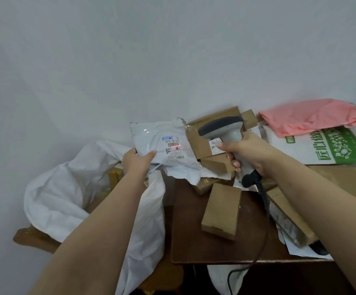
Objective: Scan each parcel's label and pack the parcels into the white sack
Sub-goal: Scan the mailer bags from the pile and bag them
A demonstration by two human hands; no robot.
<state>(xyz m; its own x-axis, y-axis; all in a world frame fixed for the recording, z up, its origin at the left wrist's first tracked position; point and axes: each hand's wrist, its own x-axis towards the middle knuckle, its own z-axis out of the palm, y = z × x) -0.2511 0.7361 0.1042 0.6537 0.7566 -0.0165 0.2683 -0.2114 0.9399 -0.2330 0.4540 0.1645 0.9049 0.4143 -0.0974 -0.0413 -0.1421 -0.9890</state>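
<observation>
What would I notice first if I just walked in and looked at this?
Probably the grey scanner gripped in the right hand mid-picture, casting a thin red line on the label of the white mailer bag that the left hand holds up. Next, the bright pink bag at the right, atop the parcel pile, and the big white sack gaping open at the left.

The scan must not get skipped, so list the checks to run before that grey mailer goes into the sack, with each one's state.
1. Left hand grips the grey mailer firmly: ok.
2. Right hand holds the scanner, aimed at the label: ok.
3. Red scan line falls on the label: ok.
4. Scan registered: cannot tell.
5. White sack mouth open beside the table: ok.
6. Scanner cable away from the sack: ok.
</observation>
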